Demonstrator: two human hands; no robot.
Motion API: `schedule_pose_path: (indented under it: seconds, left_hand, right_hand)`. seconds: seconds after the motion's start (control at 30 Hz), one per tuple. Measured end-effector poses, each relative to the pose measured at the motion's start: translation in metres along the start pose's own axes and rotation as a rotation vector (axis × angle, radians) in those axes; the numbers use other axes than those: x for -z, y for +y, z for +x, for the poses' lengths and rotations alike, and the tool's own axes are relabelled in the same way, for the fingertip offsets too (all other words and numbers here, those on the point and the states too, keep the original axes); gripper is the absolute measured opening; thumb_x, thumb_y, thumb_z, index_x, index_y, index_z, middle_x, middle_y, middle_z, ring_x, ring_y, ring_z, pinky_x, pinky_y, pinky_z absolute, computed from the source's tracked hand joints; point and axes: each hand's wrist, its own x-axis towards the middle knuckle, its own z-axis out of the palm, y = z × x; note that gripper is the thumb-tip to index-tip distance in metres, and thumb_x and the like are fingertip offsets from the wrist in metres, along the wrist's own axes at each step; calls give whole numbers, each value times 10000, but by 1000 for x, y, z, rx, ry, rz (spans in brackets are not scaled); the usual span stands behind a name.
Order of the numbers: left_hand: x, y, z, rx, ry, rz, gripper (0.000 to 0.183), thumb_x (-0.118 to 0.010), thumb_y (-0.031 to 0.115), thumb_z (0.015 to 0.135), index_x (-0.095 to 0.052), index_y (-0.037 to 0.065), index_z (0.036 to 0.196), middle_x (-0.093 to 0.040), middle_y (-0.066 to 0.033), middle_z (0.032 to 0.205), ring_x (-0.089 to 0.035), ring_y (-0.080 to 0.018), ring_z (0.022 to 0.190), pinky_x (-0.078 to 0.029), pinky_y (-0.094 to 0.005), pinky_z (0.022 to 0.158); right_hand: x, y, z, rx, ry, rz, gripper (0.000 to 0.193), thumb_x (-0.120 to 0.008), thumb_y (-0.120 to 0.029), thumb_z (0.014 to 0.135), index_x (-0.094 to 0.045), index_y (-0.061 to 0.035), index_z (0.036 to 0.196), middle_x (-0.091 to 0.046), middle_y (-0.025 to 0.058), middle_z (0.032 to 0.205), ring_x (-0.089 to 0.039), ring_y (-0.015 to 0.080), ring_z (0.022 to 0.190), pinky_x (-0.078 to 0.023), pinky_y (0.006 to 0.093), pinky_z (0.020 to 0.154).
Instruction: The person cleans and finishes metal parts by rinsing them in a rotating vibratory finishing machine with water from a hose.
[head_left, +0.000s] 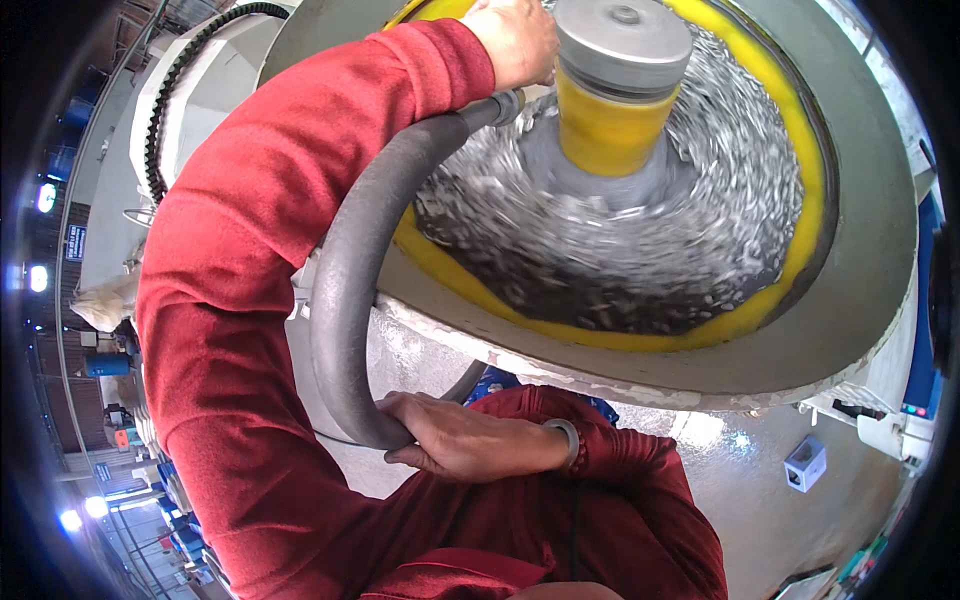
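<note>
Across the near left side of a big round tub [868, 210], a thick grey hose [345, 270] bends in a wide curve. Its upper end, with a metal fitting [509, 106], is above the inside of the tub, just below the left hand [515, 42]. This left hand is curled, near the post in the middle, but its fingers are partly hidden and I cannot tell what they hold. The right hand [468, 438] is lower, in front of the body, and it is closed around the lower bend of the hose; a bracelet [568, 442] sits on its wrist. Both arms wear red sleeves [215, 300].

Inside the tub is a yellow lining [800, 210], and many small silvery pieces [715, 240] lie around the post [612, 125]. These pieces look blurred and streaked. The post is yellow, with a round metal cap [625, 48] on top. To the right, below the tub, a small pale box [806, 464] stands on the shiny floor [755, 510]. At upper left, a black ribbed cable [157, 100] curves over a pale machine part [205, 85].
</note>
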Motion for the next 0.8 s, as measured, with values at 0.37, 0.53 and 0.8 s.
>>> schedule_pose_path:
  seconds: [0.37,0.53,0.8]
  left_hand:
    - [1,6,4,8,-147,-132,343,-555,411,792,-696,100,758,-653,-75,713,-640,-225,701,-470,-367,568]
    - [5,13,15,6,-158,-170,431,-550,487,807,-705,86,820,-665,-82,748,-659,-235,723,-510,-383,573]
    - [53,-34,-3,239,-239,-586,410,-551,428,849,-676,39,819,-642,-86,746,-641,-206,719,-521,-369,618]
  right_hand:
    - [13,9,-4,-20,-149,-131,439,-562,-212,873,-378,24,1195,-496,181,1005,-489,345,961,-379,420,830]
    - [6,51,-26,-106,-188,27,380,-484,-240,914,-374,-36,1216,-485,163,1023,-452,328,1005,-351,421,867]
    - [-1,28,-23,-205,-232,29,362,-494,-171,908,-380,-11,1212,-501,198,1035,-496,361,988,-381,430,849]
